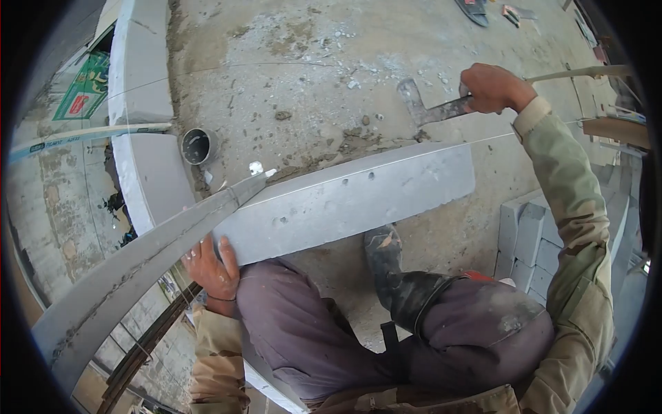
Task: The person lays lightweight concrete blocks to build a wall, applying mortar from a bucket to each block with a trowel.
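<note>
You're on a building site: a rough concrete slab strewn with mortar crumbs, grey blocks stacked at its right edge, a pipe stub beside a block wall.

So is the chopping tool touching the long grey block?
Apart. The head view shows the chopping tool held up by the right hand, with bare floor visible between its blade and the long grey block.
</note>
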Motion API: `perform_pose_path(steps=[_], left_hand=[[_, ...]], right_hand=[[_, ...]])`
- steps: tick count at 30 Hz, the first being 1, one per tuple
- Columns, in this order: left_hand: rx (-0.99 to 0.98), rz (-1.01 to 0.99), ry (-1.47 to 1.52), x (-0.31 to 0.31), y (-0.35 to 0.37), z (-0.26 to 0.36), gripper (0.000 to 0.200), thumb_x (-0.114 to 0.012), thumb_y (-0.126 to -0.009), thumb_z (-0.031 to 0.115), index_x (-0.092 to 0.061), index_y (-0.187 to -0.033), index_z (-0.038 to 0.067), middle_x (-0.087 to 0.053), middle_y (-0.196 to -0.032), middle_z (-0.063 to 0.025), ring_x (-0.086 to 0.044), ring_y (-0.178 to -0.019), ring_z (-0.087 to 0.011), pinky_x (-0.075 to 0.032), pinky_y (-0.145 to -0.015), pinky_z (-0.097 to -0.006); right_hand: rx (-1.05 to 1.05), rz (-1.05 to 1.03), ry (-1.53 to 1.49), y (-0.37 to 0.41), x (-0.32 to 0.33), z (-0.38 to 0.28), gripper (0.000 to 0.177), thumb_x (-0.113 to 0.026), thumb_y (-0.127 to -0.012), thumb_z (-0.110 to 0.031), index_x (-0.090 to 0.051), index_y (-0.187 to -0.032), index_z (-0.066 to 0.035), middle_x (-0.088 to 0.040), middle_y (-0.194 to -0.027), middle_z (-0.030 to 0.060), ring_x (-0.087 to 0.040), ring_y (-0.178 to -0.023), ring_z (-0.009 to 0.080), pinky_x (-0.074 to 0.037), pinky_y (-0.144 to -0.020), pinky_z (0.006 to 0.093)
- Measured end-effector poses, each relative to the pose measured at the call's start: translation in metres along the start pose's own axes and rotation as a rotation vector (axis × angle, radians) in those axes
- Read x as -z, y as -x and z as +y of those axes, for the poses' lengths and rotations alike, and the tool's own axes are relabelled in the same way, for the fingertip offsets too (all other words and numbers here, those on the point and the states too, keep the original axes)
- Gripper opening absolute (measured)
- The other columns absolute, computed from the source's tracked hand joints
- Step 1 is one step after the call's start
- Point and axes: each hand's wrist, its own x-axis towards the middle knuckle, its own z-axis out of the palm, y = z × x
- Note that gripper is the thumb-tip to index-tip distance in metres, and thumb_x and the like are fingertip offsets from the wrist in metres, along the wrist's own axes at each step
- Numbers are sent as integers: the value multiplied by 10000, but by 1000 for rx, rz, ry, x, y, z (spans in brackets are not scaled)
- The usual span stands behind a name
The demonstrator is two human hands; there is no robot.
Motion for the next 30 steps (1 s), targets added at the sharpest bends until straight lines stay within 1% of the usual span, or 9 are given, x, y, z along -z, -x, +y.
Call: perform_pose_path(steps=[2, 6, 9, 11, 14, 19, 21, 25, 30], left_hand=[[-4, -9, -13, -4, 5, -5, 465, -540, -1008, 234, -617, -1298, -122, -602, -1351, -324, -499, -1326, -524, -290, -1191, -620], [-20, -10, -50, -4, 5, -6, 481, -511, -1036, 237, -590, -1352, -118, -585, -1398, -308, -482, -1372, -492, -276, -1209, -601], [-46, 10, -66, -9, 8, -12, 485, -506, -1043, 246, -590, -1355, -115, -586, -1401, -300, -485, -1374, -480, -274, -1212, -595], [-43, 7, -80, -10, 9, -14, 486, -506, -1043, 248, -590, -1357, -114, -588, -1398, -299, -486, -1374, -477, -273, -1212, -592], [-31, -19, -94, -11, 13, -18, 489, -509, -1043, 249, -589, -1363, -112, -590, -1403, -294, -491, -1375, -470, -272, -1214, -585], [-47, 15, -81, -9, 6, -13, 477, -526, -1037, 242, -606, -1341, -117, -599, -1397, -295, -504, -1364, -476, -285, -1210, -581], [-39, 18, -68, -10, 7, -13, 472, -528, -1035, 239, -612, -1330, -120, -607, -1383, -297, -510, -1355, -479, -292, -1206, -583], [-34, 31, -44, -11, 8, -14, 462, -536, -1027, 229, -624, -1306, -128, -626, -1341, -304, -526, -1330, -485, -310, -1197, -584], [-31, 21, -64, -8, 3, -11, 456, -549, -1017, 222, -629, -1297, -129, -633, -1322, -305, -537, -1313, -486, -320, -1192, -584]], right_hand=[[-111, -92, -23, 12, 28, -16, 250, -796, -814, -187, -741, -920, 32, -721, -819, 241, -728, -871, 383, -572, -741, 465], [-109, 3, 2, 1, 11, 9, 222, -784, -822, -185, -750, -882, 25, -735, -854, 237, -717, -903, 414, -563, -816, 476], [-23, 69, 32, -1, 4, 9, 219, -764, -827, -165, -727, -814, 50, -728, -783, 224, -733, -780, 383, -579, -732, 450], [-32, -182, -47, 9, 9, -13, 235, -740, -829, -148, -695, -753, 69, -704, -686, 194, -715, -602, 332, -576, -613, 427], [24, -247, -29, 8, 0, -13, 237, -720, -825, -134, -679, -718, 74, -677, -619, 166, -677, -487, 287, -549, -520, 407], [23, -230, -52, 6, 3, -6, 245, -733, -826, -142, -683, -736, 80, -687, -644, 163, -682, -511, 295, -549, -527, 409], [42, -59, -83, 2, -2, 2, 243, -740, -830, -147, -686, -769, 81, -687, -650, 160, -674, -506, 298, -546, -526, 412], [14, 14, -92, 3, 6, -3, 234, -741, -832, -145, -689, -796, 80, -682, -648, 164, -670, -502, 296, -538, -514, 406], [41, -281, -53, 4, 12, -16, 234, -742, -830, -139, -690, -796, 87, -673, -630, 167, -672, -504, 290, -535, -505, 396]])
